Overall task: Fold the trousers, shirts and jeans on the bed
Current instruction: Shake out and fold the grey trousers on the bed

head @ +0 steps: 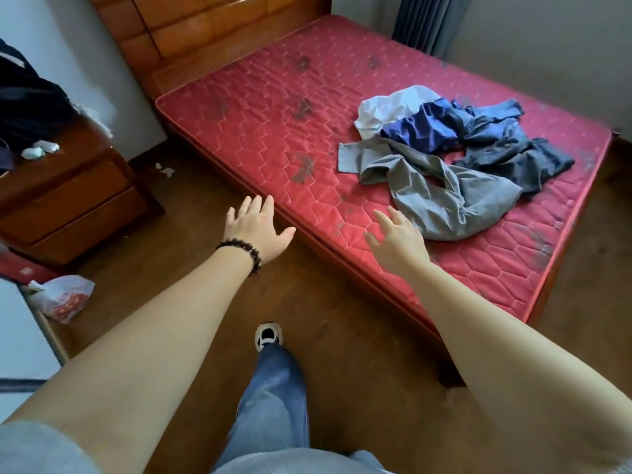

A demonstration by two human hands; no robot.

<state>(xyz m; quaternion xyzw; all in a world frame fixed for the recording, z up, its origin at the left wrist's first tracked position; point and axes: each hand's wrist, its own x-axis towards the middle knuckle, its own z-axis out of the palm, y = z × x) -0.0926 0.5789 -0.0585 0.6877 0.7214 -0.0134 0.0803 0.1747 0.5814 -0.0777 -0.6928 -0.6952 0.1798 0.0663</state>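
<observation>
Bed (260, 107): bare red mattress, stained in patches; wooden headboard at its far end. Nothing folded on it yet.

Heap (455, 148): all the garments, tangled together toward the mattress's right corner, near the foot edge. Risk: pulling one piece would likely drag the rest along, perhaps over the edge onto the floor.

Grey trousers (431, 189): nearest piece, one leg trailing toward the mattress's middle. Likely first pick.

Dark jeans (513, 159): partly under the others (legs interlaced, extent unclear).

Blue shirt (420, 126): crumpled on top of the heap.

White shirt (386, 107): bunched at the heap's far side; could pick up marks from the stained patches if spread there.

Right hand (398, 239): fingers spread, holding nothing, above the near edge just beside the trousers.

Left hand (258, 229): fingers spread, holding nothing, over the floor just off the near edge.
</observation>
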